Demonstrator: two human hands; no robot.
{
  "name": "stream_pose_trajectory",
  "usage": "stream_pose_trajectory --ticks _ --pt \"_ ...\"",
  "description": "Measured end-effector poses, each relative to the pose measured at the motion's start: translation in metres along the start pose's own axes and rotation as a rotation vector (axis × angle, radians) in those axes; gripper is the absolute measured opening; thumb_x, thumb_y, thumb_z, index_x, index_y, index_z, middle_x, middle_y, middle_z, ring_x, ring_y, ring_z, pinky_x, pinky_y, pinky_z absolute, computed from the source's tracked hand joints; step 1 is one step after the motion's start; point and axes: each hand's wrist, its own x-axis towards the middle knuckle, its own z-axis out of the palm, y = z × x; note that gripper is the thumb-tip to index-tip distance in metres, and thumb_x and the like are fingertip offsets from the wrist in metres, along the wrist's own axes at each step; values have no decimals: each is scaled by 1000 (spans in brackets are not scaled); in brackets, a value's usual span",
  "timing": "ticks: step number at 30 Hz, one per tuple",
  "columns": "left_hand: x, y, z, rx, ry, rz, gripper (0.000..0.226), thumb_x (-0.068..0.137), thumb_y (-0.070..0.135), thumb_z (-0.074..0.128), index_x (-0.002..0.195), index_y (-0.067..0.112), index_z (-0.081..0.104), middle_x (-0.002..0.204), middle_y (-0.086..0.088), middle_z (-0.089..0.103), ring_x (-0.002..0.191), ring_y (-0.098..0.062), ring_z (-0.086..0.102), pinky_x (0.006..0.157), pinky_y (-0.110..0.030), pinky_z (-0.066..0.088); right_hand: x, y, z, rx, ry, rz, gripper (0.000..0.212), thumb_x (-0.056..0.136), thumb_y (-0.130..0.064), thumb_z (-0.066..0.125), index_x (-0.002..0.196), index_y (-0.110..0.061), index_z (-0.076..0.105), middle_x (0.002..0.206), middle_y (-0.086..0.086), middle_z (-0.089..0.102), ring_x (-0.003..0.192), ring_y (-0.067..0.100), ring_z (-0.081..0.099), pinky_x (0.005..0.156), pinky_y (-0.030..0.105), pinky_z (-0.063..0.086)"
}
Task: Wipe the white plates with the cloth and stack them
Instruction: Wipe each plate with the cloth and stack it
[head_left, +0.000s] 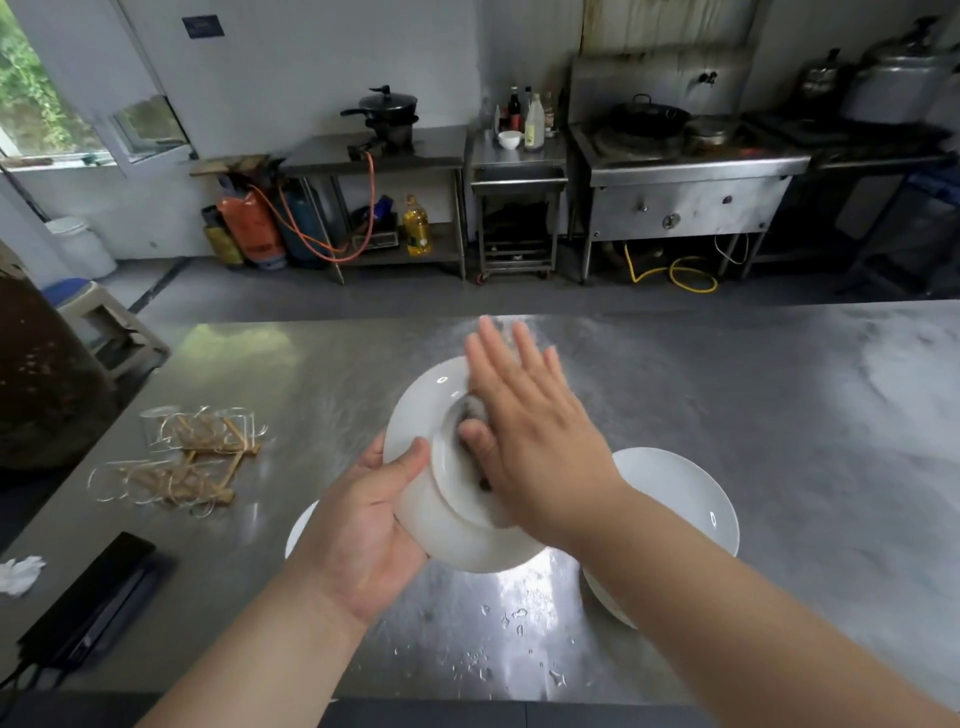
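The held plate (431, 467) – white, glossy, tilted above the counter (779, 415), left rim gripped by the left hand (363, 525). The cloth (470, 415) – dark grey, bunched on its ringed centre, mostly hidden under the flat right hand (524, 431). A second plate (685, 499) lies on the counter to the right; a third plate (300, 530) shows only a sliver under the left hand.

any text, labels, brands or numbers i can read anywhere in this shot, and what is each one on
No text here can be read.
The dark sign, top left: pale lettering, too small and blurred.
The oil bottle: label blurred.
The sauce bottles: labels too small.
The held plate: no print shows on it.
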Motion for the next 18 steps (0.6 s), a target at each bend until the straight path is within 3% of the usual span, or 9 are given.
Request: stream_pose_trajectory --ticks 2,3,6,9,12,15,18 --pt "2 1 -2 20 77 1 35 98 13 55 125 4 76 133 -25 70 121 -38 70 95 -49 61 -14 5 8 75 -74 173 65 111 -40 31 167 -15 8 175 -1 -4 159 22 -16 130 45 0" --pt "3 1 -3 12 112 -7 36 97 15 55 123 3 76 133 -26 70 120 -39 71 95 -51 61 -27 4 16 91 -108 170 65 111 -40 28 167 -15 5 174 -2 -7 158 21 -20 129 45 0" --pt "0 -8 0 6 143 -65 36 97 15 54 124 6 77 134 -22 70 119 -32 72 90 -44 64 -59 -14 31 101 -146 -32 65 110 -43 24 167 -16 9 175 -3 -3 159 23 -16 130 45 1" --pt "-4 -21 6 -3 119 -116 35 98 12 55 123 12 79 128 -16 74 113 -26 75 87 -39 63 -36 -8 25 100 -77 -123 64 110 -42 30 165 -12 20 174 2 7 161 25 -5 130 44 2" --pt "-2 -16 5 -5 79 -82 34 98 12 59 128 7 75 132 -21 72 120 -33 71 94 -45 61 -4 8 9 60 -28 16 63 111 -38 32 166 -11 15 174 4 3 161 26 -6 130 47 2" --pt "2 -6 -1 8 92 -72 37 96 16 62 129 3 73 135 -26 68 123 -40 69 92 -48 61 -19 13 15 234 -88 271 64 111 -39 28 166 -19 2 174 -6 -10 160 18 -14 130 40 2" --pt "0 -6 -5 46 111 -108 37 95 14 66 130 5 73 135 -27 68 119 -40 71 90 -48 62 -51 1 25 248 -102 114 64 111 -43 25 167 -20 5 173 -11 -10 159 16 -18 130 38 1"
